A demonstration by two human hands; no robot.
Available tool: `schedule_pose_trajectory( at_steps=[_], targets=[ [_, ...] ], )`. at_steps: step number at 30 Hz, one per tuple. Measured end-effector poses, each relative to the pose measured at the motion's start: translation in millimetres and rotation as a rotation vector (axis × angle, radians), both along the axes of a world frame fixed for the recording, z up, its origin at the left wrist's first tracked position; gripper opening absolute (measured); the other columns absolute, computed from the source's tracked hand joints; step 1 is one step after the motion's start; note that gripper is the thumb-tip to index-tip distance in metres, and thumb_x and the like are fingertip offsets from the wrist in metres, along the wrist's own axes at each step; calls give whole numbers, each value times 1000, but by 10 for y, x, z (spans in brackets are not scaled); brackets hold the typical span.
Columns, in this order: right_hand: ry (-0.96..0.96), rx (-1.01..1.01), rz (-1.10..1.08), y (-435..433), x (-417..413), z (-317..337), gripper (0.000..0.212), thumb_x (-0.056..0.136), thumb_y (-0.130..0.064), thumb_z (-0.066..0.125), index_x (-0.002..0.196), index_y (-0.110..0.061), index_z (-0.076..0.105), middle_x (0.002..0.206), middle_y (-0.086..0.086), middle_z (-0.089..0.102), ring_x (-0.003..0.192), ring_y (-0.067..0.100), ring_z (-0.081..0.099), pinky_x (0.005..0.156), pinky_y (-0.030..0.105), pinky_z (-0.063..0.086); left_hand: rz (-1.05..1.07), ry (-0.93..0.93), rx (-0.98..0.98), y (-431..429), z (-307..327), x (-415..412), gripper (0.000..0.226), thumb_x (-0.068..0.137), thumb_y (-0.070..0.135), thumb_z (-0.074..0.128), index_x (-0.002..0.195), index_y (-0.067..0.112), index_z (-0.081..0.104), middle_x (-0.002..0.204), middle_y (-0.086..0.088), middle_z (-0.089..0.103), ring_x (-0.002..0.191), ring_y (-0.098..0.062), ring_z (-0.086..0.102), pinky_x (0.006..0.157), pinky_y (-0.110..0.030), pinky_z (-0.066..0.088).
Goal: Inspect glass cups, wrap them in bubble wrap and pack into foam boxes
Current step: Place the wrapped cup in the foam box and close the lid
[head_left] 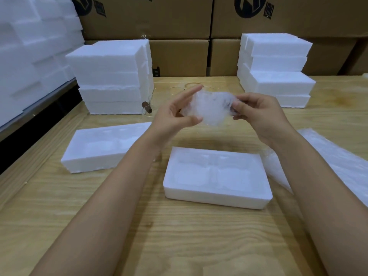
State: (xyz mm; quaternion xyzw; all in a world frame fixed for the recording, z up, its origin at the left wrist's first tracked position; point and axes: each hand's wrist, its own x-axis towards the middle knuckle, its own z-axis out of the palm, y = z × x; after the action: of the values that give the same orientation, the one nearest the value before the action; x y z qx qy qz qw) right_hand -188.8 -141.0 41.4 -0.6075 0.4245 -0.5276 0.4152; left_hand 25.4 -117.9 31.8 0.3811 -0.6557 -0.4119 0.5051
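A shallow white foam box [215, 198] lies open on the pale wooden table [179, 240], its moulded recesses washed out; what they hold cannot be told. A second open white foam box [89, 162] sits to its left, equally hard to read.

Above and beyond them, a crumpled translucent bubble-wrap bundle [211, 108] hangs in the air between both hands. The left hand [175, 116] has its fingers [189, 94] stretched along the far side and its thumb against the near side. The right hand [258, 114] pinches the other end with curled fingers [239, 106]. A loose bubble-wrap sheet [338, 164] lies on the table at right.
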Motion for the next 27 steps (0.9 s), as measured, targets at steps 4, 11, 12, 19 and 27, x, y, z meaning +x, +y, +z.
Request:
schedule_pose_trajectory(
  at_steps=[4, 11, 12, 19, 27],
  targets=[
    [-39, 153, -57, 16, 17, 111, 9, 88, -13, 66, 81, -8, 67, 64, 2, 66, 51, 9, 60, 52, 18, 50, -38, -25, 22, -3, -9, 45, 69, 70, 18, 78, 133, 30, 56, 99, -3, 57, 95, -11, 53, 97, -28, 44],
    [45, 399, -180, 68, 93, 34, 27, 92, -24, 63, 76, -1, 61, 45, 3, 62, 32, 6, 46, 34, 15, 39, 60, -82, 78, -59, -53, -21, 41, 92, 30, 60, 130, 18, 58, 115, 16, 63, 98, 7, 61, 74, -13, 50],
    [67, 412, -172, 77, 116, 12, 27, 93, -24, 61, 78, -2, 61, 45, 2, 61, 30, 5, 44, 33, 15, 37, 72, -66, 88, -68, -68, -30, 33, 95, 28, 56, 127, 19, 60, 116, 12, 64, 91, 3, 62, 70, -14, 51],
    [127, 510, -133, 66, 201, -62, 26, 96, -24, 54, 80, -3, 57, 40, 0, 54, 28, 7, 33, 30, 13, 24, 127, -51, 115, -95, -99, -11, 28, 93, 41, 51, 106, 24, 70, 85, 5, 65, 64, -15, 51, 58, -20, 48],
    [-117, 399, -84, 31, 177, -97, 26, 95, -25, 58, 80, -5, 53, 45, 4, 55, 31, 7, 33, 31, 15, 24, 118, -18, 272, -97, -64, -54, 44, 100, 46, 42, 133, 20, 54, 128, -6, 55, 75, -21, 59, 56, -27, 51]
  ],
)
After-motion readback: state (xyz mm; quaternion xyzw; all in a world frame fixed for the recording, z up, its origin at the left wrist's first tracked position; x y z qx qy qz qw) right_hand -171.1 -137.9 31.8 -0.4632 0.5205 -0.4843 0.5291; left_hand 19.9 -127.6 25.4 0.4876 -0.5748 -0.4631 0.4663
